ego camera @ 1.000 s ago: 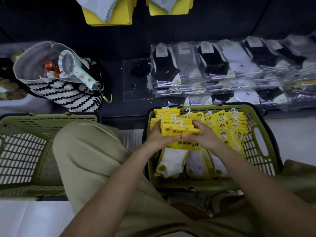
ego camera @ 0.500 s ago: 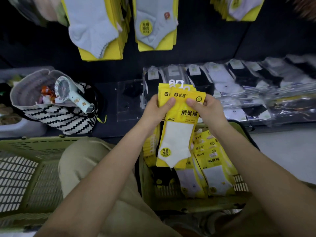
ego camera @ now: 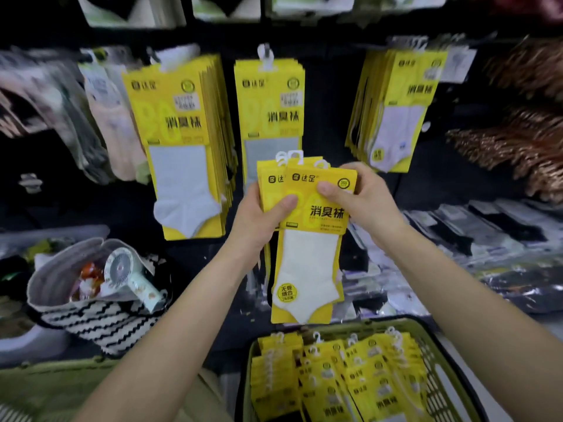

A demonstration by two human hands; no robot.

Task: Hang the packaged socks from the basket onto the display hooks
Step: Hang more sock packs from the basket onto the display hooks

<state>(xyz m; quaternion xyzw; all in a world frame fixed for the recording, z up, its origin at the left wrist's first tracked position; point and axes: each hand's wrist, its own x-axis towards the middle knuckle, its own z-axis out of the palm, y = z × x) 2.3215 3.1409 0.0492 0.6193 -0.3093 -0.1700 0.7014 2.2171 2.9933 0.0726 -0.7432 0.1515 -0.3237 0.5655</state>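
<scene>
1 head-worn camera faces forward and slightly down

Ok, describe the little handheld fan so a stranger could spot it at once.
From the yellow sock packs hanging on the wall, look down and left to the open black-and-white zigzag bag. The fan pokes out of its mouth: a round white grille on a pale handle, unlike the crumpled orange items beside it.

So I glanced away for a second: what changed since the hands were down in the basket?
The left hand and right hand lifted a bundle of sock packs out of the basket, up in front of the hanging packs. Both still grip it; nothing released. The remaining packs in the basket and the striped bag stayed put.
</scene>
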